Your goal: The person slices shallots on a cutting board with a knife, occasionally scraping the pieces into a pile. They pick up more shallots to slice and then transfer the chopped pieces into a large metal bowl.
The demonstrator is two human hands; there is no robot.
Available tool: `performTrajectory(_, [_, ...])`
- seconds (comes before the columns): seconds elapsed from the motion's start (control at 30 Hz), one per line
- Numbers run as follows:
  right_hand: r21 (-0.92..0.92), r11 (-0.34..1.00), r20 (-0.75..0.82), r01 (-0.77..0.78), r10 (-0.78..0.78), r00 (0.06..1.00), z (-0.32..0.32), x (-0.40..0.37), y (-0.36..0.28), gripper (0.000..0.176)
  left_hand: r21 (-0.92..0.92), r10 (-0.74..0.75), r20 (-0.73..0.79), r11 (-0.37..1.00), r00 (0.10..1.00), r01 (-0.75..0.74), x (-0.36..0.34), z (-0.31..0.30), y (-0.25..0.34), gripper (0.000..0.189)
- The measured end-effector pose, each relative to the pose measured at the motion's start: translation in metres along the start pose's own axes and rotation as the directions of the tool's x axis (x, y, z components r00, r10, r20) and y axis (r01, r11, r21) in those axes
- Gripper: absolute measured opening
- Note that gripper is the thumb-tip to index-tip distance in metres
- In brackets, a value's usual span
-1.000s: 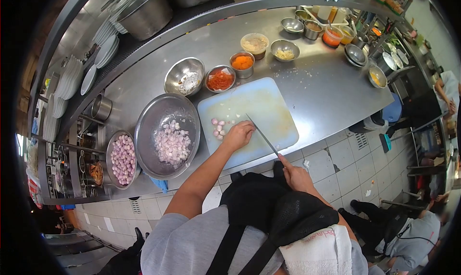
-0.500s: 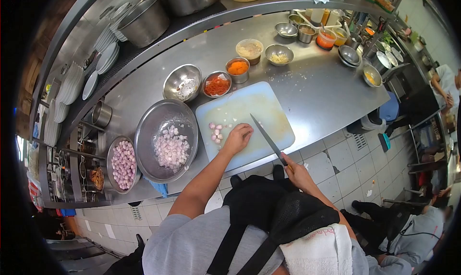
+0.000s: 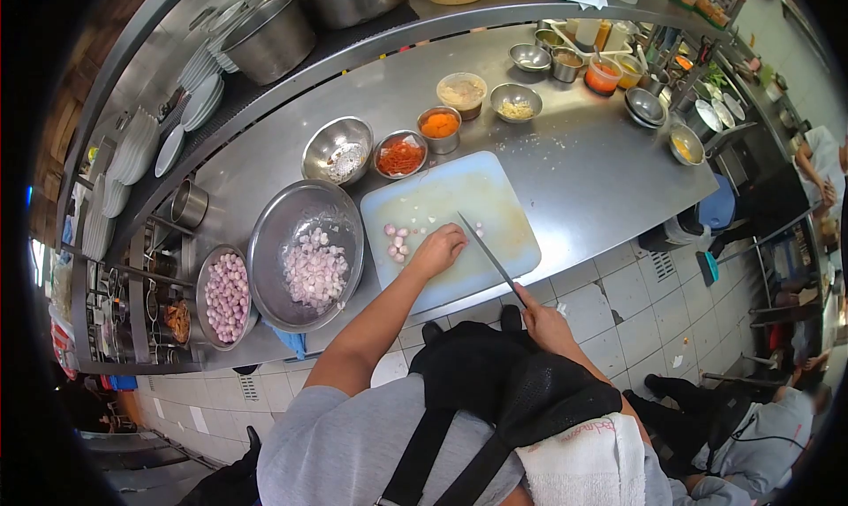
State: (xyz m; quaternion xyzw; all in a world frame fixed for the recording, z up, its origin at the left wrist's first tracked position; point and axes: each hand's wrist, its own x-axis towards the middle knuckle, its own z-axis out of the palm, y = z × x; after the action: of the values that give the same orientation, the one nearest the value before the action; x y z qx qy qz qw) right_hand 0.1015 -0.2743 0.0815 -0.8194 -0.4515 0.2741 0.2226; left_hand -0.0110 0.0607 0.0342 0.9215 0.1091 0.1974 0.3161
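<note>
My right hand point(image 3: 545, 318) is wrapped round the handle of a long knife point(image 3: 491, 256), whose blade slants up and left over the white cutting board point(image 3: 503, 175). Beside the blade's front part, my left hand point(image 3: 441, 247) rests on the board with fingers bent together; what they hold, if anything, is hidden. Several peeled shallots point(image 3: 397, 243) lie left of this hand, and small pieces point(image 3: 479, 229) lie right of the knife tip. A large steel bowl point(image 3: 265, 232) left of the board holds cut shallots point(image 3: 316, 270).
A bowl of whole shallots point(image 3: 226, 299) stands at the far left. Behind the board are an empty-looking steel bowl point(image 3: 322, 135), shredded red food point(image 3: 401, 156), orange food point(image 3: 439, 124) and a tub point(image 3: 462, 91). Another person point(image 3: 764, 431) is at the lower right.
The knife blade has shifted slightly left, closer to my left hand, and my right hand has moved slightly with it. My left hand has barely moved.
</note>
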Motion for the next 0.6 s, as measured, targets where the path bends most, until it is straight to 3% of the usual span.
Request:
performTrajectory(0.07, [-0.073, 0.997, 0.015, 0.000, 0.001, 1.000, -0.010, -0.004, -0.012, 0.068, 0.058, 0.021, 0.085, 0.998, 0.996, -0.026, 0.002, 0.002, -0.005, 0.010])
performTrajectory(0.2, [-0.161, 0.987, 0.051, -0.005, 0.013, 0.999, -0.019, -0.010, -0.027, 0.068, 0.107, 0.058, 0.089, 0.992, 0.994, -0.068, 0.001, 0.005, -0.009, 0.010])
performTrajectory(0.3, [-0.103, 0.994, 0.018, 0.026, -0.024, 1.000, -0.005, 0.005, -0.016, 0.068, 0.060, 0.079, 0.019, 0.995, 0.997, -0.080, -0.005, 0.010, -0.009, 0.011])
performTrajectory(0.6, [-0.162, 0.986, 0.040, 0.038, -0.032, 0.999, -0.015, 0.013, -0.021, 0.066, 0.023, 0.051, -0.052, 0.999, 0.997, -0.050, -0.005, 0.013, -0.012, 0.012])
